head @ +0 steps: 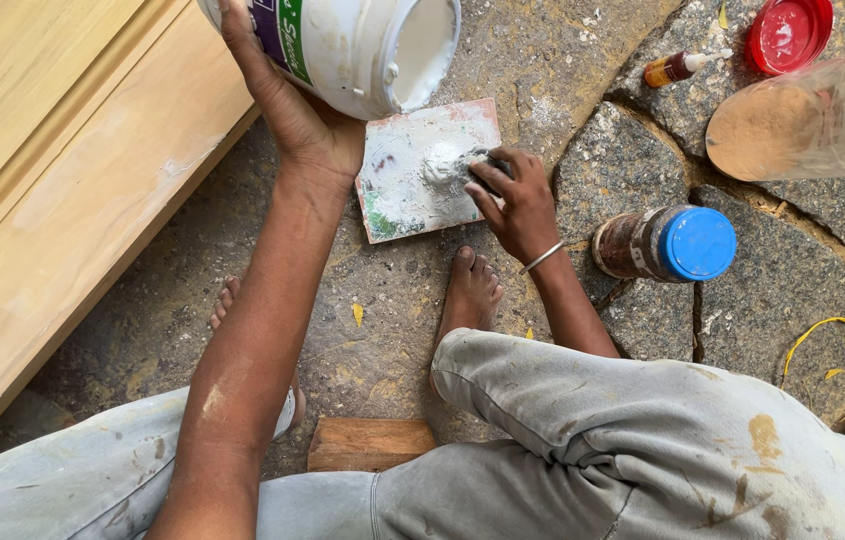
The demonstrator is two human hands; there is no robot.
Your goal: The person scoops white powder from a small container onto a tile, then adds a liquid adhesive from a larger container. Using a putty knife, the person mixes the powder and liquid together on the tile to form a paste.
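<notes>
Block (371,444) of wood on the ground between the knees, nearest the camera; person squats barefoot in stained grey trousers. Right hand (515,200), bangle on wrist, fingers closed round a small scraper whose blade is mostly hidden, its tip in a white paste lump (440,163) on a smeared square board (423,170) lying flat on the stone. Left hand (295,110) grips a white tub (363,45), tipped on its side, mouth facing over the board, white stuff inside. Step looks like mixing or working the paste on the board; likely calls for a steady tub and even scraping. Right of the board: blue-lidded jar (665,243) on its side, clear bottle (808,120) of tan powder, small glue bottle (678,68), red lid (789,33). Surface: rough stone paving (383,320), cracked joints, yellow cord (843,330). Pale wooden panel (53,190) at left. Outdoors, daylight.
</notes>
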